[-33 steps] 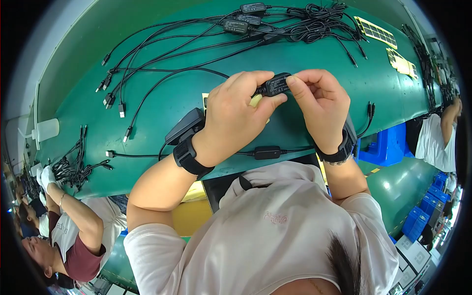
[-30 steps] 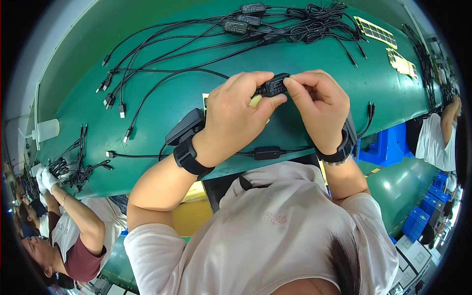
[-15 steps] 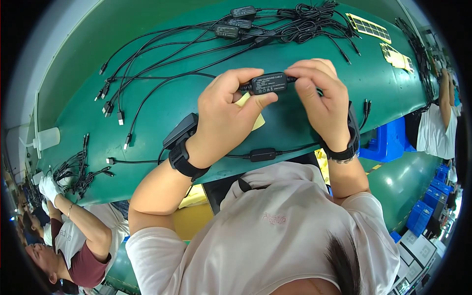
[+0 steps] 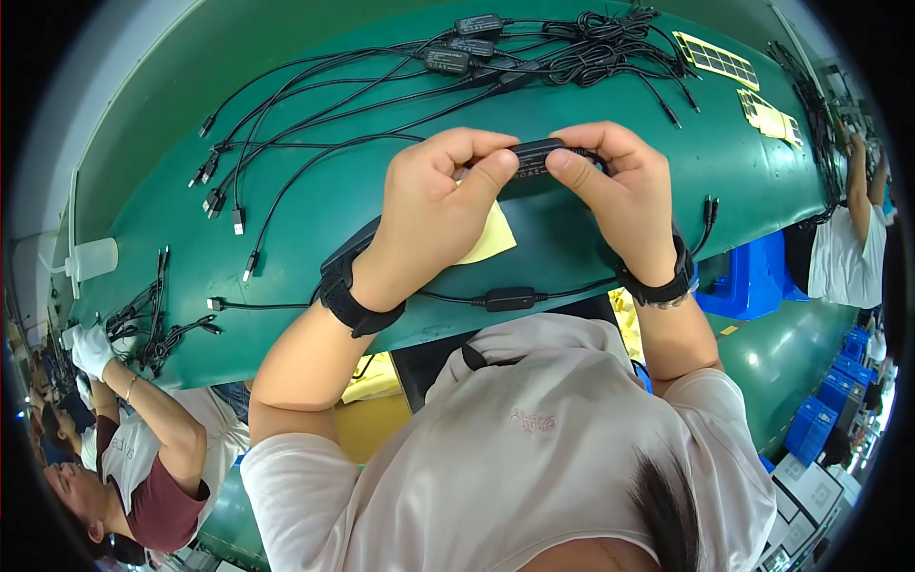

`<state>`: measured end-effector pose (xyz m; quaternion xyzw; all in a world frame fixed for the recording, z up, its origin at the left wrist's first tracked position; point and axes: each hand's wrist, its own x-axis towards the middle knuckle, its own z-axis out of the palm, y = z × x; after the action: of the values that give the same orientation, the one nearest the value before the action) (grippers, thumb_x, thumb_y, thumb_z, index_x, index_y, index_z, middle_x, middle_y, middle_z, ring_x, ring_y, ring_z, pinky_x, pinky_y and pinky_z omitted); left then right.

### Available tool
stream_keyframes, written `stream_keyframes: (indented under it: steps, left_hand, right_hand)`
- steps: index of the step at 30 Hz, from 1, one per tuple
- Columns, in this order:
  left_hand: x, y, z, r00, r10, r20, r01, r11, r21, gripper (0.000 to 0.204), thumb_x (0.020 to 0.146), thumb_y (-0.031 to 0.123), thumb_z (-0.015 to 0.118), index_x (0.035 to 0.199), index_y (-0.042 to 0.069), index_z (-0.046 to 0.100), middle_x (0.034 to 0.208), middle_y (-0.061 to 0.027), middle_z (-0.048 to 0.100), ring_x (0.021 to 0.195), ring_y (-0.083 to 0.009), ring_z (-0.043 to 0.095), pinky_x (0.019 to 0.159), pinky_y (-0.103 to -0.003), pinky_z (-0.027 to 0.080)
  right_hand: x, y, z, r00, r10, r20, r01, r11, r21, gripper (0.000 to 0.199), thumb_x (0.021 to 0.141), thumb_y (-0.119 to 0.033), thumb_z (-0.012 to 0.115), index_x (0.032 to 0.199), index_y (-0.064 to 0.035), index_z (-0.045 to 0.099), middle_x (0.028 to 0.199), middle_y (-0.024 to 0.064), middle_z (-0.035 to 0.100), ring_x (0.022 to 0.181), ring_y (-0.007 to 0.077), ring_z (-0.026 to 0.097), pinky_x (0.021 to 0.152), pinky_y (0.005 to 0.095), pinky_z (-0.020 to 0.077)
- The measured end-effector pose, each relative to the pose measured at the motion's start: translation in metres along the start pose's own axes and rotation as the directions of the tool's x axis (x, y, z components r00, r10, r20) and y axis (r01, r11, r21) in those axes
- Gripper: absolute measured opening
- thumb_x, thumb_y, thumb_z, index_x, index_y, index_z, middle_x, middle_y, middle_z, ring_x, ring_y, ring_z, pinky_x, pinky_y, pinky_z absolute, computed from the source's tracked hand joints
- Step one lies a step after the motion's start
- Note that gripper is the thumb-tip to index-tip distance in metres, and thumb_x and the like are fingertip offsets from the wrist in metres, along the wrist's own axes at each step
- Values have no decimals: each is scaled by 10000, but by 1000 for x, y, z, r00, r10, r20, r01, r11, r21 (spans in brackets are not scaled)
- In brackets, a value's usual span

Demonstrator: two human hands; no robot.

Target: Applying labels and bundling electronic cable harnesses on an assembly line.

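Observation:
Both my hands grip a black USB charging cable by its flat rectangular box [image 4: 535,158], raised above the green table. My left hand [image 4: 446,195] pinches the box's left end between thumb and fingers. On the right end, my right hand [image 4: 620,186] presses its thumb across the front face. Below my hands a yellow paper sheet [image 4: 491,238] lies on the table, partly covered by the left hand. Closer to me, a second cable with a similar black box [image 4: 510,299] rests near the table edge, its USB plug [image 4: 215,304] off to the left.
Several more cables [image 4: 600,52] lie bundled at the far side, plugs [image 4: 238,221] fanning left. Yellow label sheets [image 4: 717,61] lie far right. A blue bin [image 4: 753,276] stands right of the table. At left, a co-worker's gloved hand [image 4: 92,353] is beside loose cables [image 4: 157,324].
The held box has tilted, its printed face turning away. My right thumb has come onto its front, and my left thumb has shifted slightly. More of the yellow sheet shows.

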<state>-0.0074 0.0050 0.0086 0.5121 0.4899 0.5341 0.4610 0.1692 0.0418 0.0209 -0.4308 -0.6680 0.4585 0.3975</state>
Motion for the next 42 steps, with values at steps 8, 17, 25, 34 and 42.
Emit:
stream_keyframes:
  steps: [8, 17, 25, 34, 42]
  left_hand:
    - [5, 2, -4, 996, -84, 39, 88, 987, -137, 206, 907, 139, 565, 1024, -18, 628, 788, 30, 595, 682, -11, 477, 584, -173, 399]
    - [7, 8, -14, 952, 300, 66, -293, 822, 489, 296, 735, 136, 718, 992, 14, 639, 832, -125, 657, 749, -264, 634, 651, -332, 493]
    - [20, 34, -25, 832, 554, 30, -439, 625, 646, 266, 750, 62, 702, 1003, 20, 631, 793, -94, 616, 711, -232, 589, 599, -294, 474]
    - [47, 31, -56, 755, 653, -56, -358, 482, 800, 183, 774, 82, 679, 950, 41, 655, 804, -108, 637, 707, -249, 617, 622, -311, 493]
    - [51, 1, -81, 905, 426, 3, -182, 381, 907, 147, 803, 176, 649, 892, 68, 694, 799, -133, 637, 750, -317, 617, 663, -388, 493]
  right_hand:
    - [7, -6, -3, 981, 186, 55, -194, 954, 228, 142, 843, -84, 661, 950, 9, 646, 795, 0, 630, 697, 35, 535, 623, 160, 416]
    - [15, -7, -19, 990, -52, 135, 78, 979, -190, 286, 773, -98, 714, 1029, -4, 628, 939, 49, 639, 844, 150, 572, 757, 239, 442]
    - [13, 1, -74, 986, -102, 132, 157, 831, -533, 213, 783, -158, 706, 898, -6, 611, 790, 50, 606, 743, 172, 573, 668, 283, 454]
    - [81, -68, -137, 442, -793, 419, 594, -91, -799, 444, 860, -75, 603, 1292, -129, 513, 701, 66, 598, 605, 223, 572, 548, 343, 460]
    - [102, 8, -122, 826, -371, 424, 538, 300, -788, 417, 809, -169, 659, 1211, -151, 549, 887, 125, 647, 716, 309, 600, 644, 382, 481]
